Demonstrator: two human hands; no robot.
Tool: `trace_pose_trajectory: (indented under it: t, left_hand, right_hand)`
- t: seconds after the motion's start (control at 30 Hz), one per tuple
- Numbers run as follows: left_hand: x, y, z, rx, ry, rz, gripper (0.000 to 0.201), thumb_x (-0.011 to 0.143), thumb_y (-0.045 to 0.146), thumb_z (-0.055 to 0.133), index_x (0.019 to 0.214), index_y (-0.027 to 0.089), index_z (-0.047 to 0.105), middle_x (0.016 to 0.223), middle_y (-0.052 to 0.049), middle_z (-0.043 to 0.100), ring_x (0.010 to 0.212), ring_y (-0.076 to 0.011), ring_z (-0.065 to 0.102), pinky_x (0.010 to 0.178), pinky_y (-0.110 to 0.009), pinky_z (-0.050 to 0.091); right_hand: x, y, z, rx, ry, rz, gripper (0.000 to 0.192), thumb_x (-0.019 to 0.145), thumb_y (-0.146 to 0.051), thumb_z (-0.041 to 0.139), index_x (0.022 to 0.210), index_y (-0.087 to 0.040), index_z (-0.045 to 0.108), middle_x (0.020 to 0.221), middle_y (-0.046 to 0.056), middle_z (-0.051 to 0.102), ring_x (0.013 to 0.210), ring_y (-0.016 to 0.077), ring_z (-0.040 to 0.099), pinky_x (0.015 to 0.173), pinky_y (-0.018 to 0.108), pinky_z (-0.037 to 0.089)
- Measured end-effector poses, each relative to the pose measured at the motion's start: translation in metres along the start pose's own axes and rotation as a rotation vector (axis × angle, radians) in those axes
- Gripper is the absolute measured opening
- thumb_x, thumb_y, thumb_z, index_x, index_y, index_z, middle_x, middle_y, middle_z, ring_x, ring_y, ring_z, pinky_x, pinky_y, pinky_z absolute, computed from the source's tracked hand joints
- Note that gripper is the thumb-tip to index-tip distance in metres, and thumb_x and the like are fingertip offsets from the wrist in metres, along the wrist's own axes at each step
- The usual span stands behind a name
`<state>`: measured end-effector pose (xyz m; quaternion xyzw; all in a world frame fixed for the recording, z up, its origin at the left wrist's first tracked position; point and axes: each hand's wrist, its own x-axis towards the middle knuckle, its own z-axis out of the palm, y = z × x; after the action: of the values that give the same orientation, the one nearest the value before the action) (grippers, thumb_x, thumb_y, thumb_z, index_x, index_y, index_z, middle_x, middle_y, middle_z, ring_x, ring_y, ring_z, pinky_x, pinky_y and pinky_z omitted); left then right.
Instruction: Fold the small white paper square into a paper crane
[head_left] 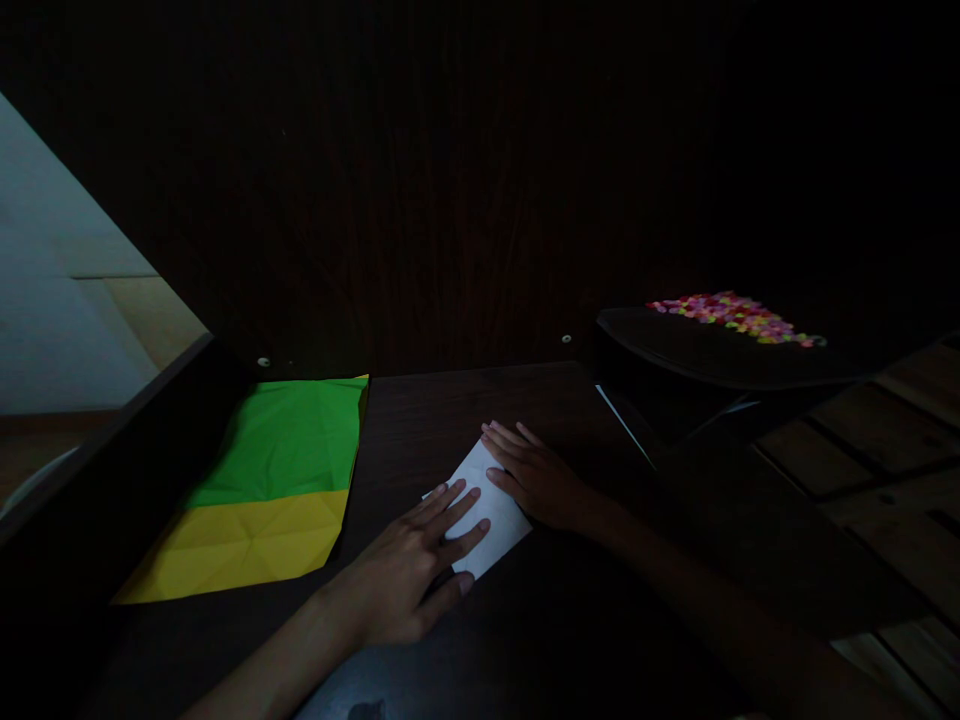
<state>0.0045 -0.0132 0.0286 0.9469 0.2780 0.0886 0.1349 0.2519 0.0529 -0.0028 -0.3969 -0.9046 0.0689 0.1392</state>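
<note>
**Two flat hands pressing a folded white paper**

The left hand point(409, 575) is lying open, fingers spread, on the near edge of the white paper point(487, 505). The right hand point(536, 480) is resting open and flat on its far corner. The paper is lying on the dark table point(465, 410), looking thin, light and easily creased; its edges seem best to pinch. Farther left, green and yellow sheets point(262, 490) are lying. Farthest right, colourful beads point(735, 315) are sitting on a dark tray point(675, 350). No writing is readable.
</note>
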Motion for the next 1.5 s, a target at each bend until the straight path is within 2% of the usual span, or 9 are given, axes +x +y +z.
trace_pose_trajectory:
  t: [0.2, 0.37, 0.57, 0.87, 1.17, 1.3, 1.5]
  left_hand:
    - [0.000, 0.000, 0.000, -0.014, 0.004, 0.006, 0.061, 0.093, 0.028, 0.056, 0.149, 0.025, 0.034, 0.159, -0.009, 0.021, 0.146, -0.0313, 0.017, 0.114, -0.055, 0.031]
    - [-0.001, -0.001, 0.001, -0.027, 0.007, 0.001, 0.060, 0.092, 0.028, 0.057, 0.149, 0.024, 0.035, 0.160, -0.008, 0.021, 0.146, -0.0313, 0.016, 0.116, -0.054, 0.028]
    - [-0.001, -0.003, 0.004, -0.033, -0.013, 0.001, 0.062, 0.093, 0.029, 0.056, 0.150, 0.025, 0.033, 0.161, -0.007, 0.016, 0.147, -0.0314, 0.014, 0.117, -0.053, 0.027]
    - [-0.001, -0.003, 0.002, -0.044, -0.013, 0.004, 0.061, 0.093, 0.028, 0.055, 0.150, 0.025, 0.032, 0.161, -0.007, 0.016, 0.147, -0.0318, 0.015, 0.116, -0.054, 0.028]
    - [-0.001, -0.005, -0.001, -0.018, -0.042, 0.028, 0.061, 0.092, 0.022, 0.054, 0.149, 0.022, 0.034, 0.160, -0.009, 0.020, 0.147, -0.0306, 0.015, 0.117, -0.052, 0.027]
    - [-0.002, -0.009, -0.002, -0.005, -0.062, 0.074, 0.066, 0.086, 0.012, 0.051, 0.149, 0.016, 0.033, 0.158, -0.011, 0.026, 0.146, -0.0271, 0.020, 0.118, -0.048, 0.027]
    - [-0.003, -0.014, -0.006, 0.021, -0.010, 0.076, 0.063, 0.084, 0.005, 0.048, 0.145, 0.015, 0.040, 0.150, -0.011, 0.042, 0.141, -0.0240, 0.035, 0.115, -0.044, 0.036]
  right_hand:
    - [0.003, 0.006, 0.000, -0.008, 0.027, 0.040, 0.050, 0.102, -0.039, 0.034, 0.146, -0.015, 0.040, 0.152, 0.012, 0.038, 0.145, 0.0293, 0.025, 0.116, 0.055, 0.026]
    - [0.004, 0.007, 0.000, -0.052, 0.010, 0.117, 0.052, 0.102, -0.041, 0.035, 0.144, -0.012, 0.043, 0.154, 0.016, 0.033, 0.146, 0.0328, 0.020, 0.116, 0.055, 0.024]
    - [0.006, 0.009, -0.001, -0.085, -0.015, 0.174, 0.054, 0.102, -0.043, 0.033, 0.146, -0.014, 0.041, 0.156, 0.015, 0.027, 0.146, 0.0341, 0.014, 0.116, 0.055, 0.022]
    - [0.010, 0.017, 0.000, -0.100, 0.006, 0.194, 0.049, 0.101, -0.036, 0.036, 0.145, -0.017, 0.044, 0.155, 0.014, 0.029, 0.145, 0.0344, 0.020, 0.116, 0.054, 0.022]
    - [0.007, 0.024, 0.004, -0.021, 0.108, 0.165, 0.043, 0.098, -0.036, 0.046, 0.140, -0.026, 0.051, 0.154, 0.010, 0.036, 0.143, 0.0322, 0.028, 0.113, 0.058, 0.027]
    - [0.003, 0.027, 0.004, 0.015, 0.163, 0.133, 0.035, 0.096, -0.033, 0.051, 0.129, -0.025, 0.062, 0.149, 0.010, 0.043, 0.141, 0.0324, 0.032, 0.108, 0.058, 0.037]
    - [-0.006, 0.034, 0.001, 0.045, 0.230, 0.050, 0.025, 0.095, -0.028, 0.055, 0.113, -0.026, 0.071, 0.139, 0.007, 0.056, 0.132, 0.0298, 0.045, 0.100, 0.058, 0.045]
